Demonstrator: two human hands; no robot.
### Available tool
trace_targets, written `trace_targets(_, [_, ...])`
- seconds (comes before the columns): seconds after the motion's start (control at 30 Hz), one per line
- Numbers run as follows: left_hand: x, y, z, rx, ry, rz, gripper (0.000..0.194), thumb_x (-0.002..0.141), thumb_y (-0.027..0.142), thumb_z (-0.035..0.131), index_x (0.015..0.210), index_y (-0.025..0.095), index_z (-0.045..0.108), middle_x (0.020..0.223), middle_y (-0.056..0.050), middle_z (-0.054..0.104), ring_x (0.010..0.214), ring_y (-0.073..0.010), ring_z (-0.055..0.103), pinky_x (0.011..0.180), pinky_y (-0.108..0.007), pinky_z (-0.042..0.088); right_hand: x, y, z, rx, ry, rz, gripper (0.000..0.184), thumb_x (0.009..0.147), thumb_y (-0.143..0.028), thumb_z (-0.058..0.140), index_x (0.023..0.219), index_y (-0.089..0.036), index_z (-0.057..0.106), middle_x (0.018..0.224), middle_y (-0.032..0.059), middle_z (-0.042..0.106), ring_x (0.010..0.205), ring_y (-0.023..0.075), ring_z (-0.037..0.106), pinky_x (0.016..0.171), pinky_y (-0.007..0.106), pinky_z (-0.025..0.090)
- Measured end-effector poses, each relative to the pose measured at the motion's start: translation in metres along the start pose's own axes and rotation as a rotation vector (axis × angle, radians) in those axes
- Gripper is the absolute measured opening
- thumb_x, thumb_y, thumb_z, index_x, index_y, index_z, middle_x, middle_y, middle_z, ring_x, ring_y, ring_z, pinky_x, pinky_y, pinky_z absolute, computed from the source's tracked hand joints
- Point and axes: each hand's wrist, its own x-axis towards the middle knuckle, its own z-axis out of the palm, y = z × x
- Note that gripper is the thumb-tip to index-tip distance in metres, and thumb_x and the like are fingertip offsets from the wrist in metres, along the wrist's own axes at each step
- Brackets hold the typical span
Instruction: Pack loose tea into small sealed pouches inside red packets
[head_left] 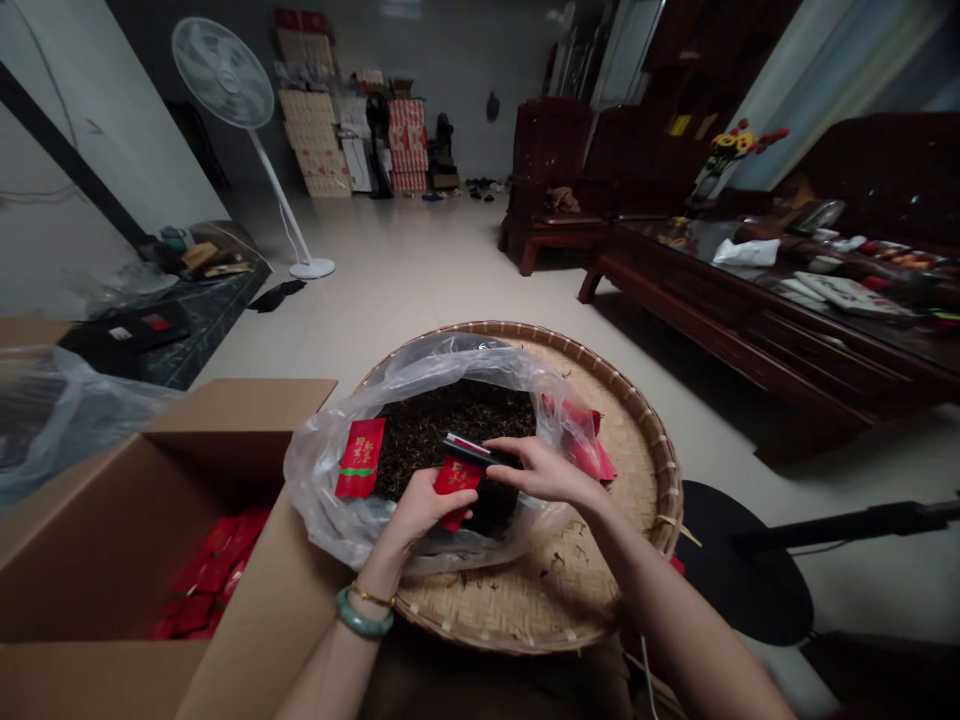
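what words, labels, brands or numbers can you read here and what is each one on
No text reads clearly enough to quote.
Loose red packet: gold characters, too blurred.
Held red packet, in the left hand: gold characters, blurred and partly covered.
Patterned cartons at the back: any print is too small.

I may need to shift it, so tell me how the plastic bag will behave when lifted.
The bag looks thin and crumpled, so it would probably sag. Its mouth gapes around loose dark leaves, which could spill. The red packet at left might slide.
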Motion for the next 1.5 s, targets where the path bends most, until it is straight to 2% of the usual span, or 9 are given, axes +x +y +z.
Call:
trace_targets(0.57, [-0.004, 0.006, -0.001, 0.008, 0.004, -0.004, 0.037, 0.052, 0.033, 0.081, 0.071, 0.011, 0.059, 0.055, -0.001, 0.062, 0.047, -0.0152, 0.063, 0.038, -0.018, 0.044, 0.004, -0.007, 0.005, -0.016, 0.060, -0.036, 0.031, 0.083, -0.034, 0.053, 0.107, -0.017, 0.063, 0.099, 0.0065, 0.070, 0.083, 0.0207, 0.064, 0.073, 0.031, 0.048])
trace_targets(0.7, [-0.002, 0.003, -0.002, -0.011, 0.018, -0.001, 0.036, 0.051, 0.032, 0.081, 0.070, 0.011, 0.059, 0.059, -0.002, 0.064, 0.047, -0.0140, 0.063, 0.041, -0.019, 0.045, 0.004, 0.017, 0.002, 0.060, 0.126, 0.086, 0.034, 0.085, -0.037, 0.050, 0.111, -0.018, 0.059, 0.090, 0.0041, 0.069, 0.076, 0.0190, 0.063, 0.069, 0.032, 0.050])
trace_targets(0.87, [-0.001, 0.000, -0.003, -0.018, 0.013, -0.005, 0.035, 0.052, 0.031, 0.080, 0.069, 0.011, 0.057, 0.059, -0.001, 0.063, 0.048, -0.0137, 0.063, 0.041, -0.018, 0.045, 0.005, 0.050, 0.007, -0.256, 0.265, 0.171, 0.039, 0.081, -0.029, 0.057, 0.116, -0.012, 0.055, 0.111, 0.0154, 0.062, 0.100, 0.0268, 0.058, 0.086, 0.040, 0.044])
trace_targets(0.93, [-0.001, -0.001, -0.002, -0.011, 0.016, 0.001, 0.034, 0.052, 0.031, 0.080, 0.068, 0.012, 0.056, 0.056, 0.000, 0.062, 0.046, -0.0136, 0.062, 0.041, -0.018, 0.044, 0.007, 0.046, 0.013, -0.323, 0.341, 0.141, 0.038, 0.084, -0.030, 0.053, 0.118, -0.012, 0.053, 0.110, 0.0155, 0.062, 0.101, 0.0263, 0.056, 0.087, 0.040, 0.043])
trace_targets(1.03, [-0.002, 0.000, 0.001, 0.014, -0.016, 0.011, 0.032, 0.053, 0.030, 0.079, 0.067, 0.013, 0.056, 0.053, 0.001, 0.061, 0.044, -0.0129, 0.060, 0.039, -0.018, 0.043, 0.014, 0.023, 0.024, -0.312, 0.426, -0.007, 0.030, 0.091, -0.034, 0.043, 0.110, -0.016, 0.057, 0.100, 0.0106, 0.063, 0.094, 0.0217, 0.056, 0.084, 0.035, 0.043])
trace_targets(1.13, [-0.004, 0.003, 0.004, 0.059, -0.062, -0.003, 0.030, 0.055, 0.027, 0.078, 0.068, 0.013, 0.056, 0.051, 0.001, 0.061, 0.042, -0.0131, 0.059, 0.037, -0.019, 0.043, 0.024, 0.002, 0.035, -0.278, 0.359, -0.145, 0.025, 0.090, -0.039, 0.045, 0.090, -0.019, 0.061, 0.083, 0.0052, 0.063, 0.078, 0.0170, 0.057, 0.072, 0.027, 0.043])
trace_targets(1.27, [-0.008, 0.008, 0.004, 0.068, -0.060, 0.000, 0.028, 0.054, 0.025, 0.077, 0.067, 0.013, 0.055, 0.050, 0.001, 0.061, 0.042, -0.0140, 0.060, 0.037, -0.019, 0.043, 0.034, -0.005, 0.043, -0.288, 0.311, -0.228, 0.036, 0.092, -0.038, 0.039, 0.065, -0.019, 0.054, 0.066, 0.0022, 0.056, 0.061, 0.0133, 0.050, 0.060, 0.024, 0.038])
trace_targets(1.4, [-0.008, 0.006, 0.003, 0.060, -0.085, -0.004, 0.028, 0.054, 0.026, 0.077, 0.068, 0.012, 0.056, 0.050, 0.000, 0.061, 0.041, -0.0139, 0.060, 0.037, -0.019, 0.043, 0.036, -0.005, 0.041, -0.201, 0.305, -0.224, 0.038, 0.091, -0.039, 0.040, 0.061, -0.019, 0.051, 0.061, 0.0006, 0.053, 0.058, 0.0123, 0.047, 0.058, 0.024, 0.037])
trace_targets(1.5, [-0.009, 0.003, 0.001, 0.026, -0.070, 0.001, 0.033, 0.052, 0.030, 0.079, 0.069, 0.011, 0.058, 0.055, -0.003, 0.064, 0.042, -0.0146, 0.061, 0.038, -0.020, 0.043, 0.033, -0.005, 0.034, 0.013, 0.293, -0.112, 0.036, 0.091, -0.043, 0.037, 0.075, -0.019, 0.059, 0.061, -0.0010, 0.054, 0.058, 0.0117, 0.049, 0.056, 0.023, 0.038])
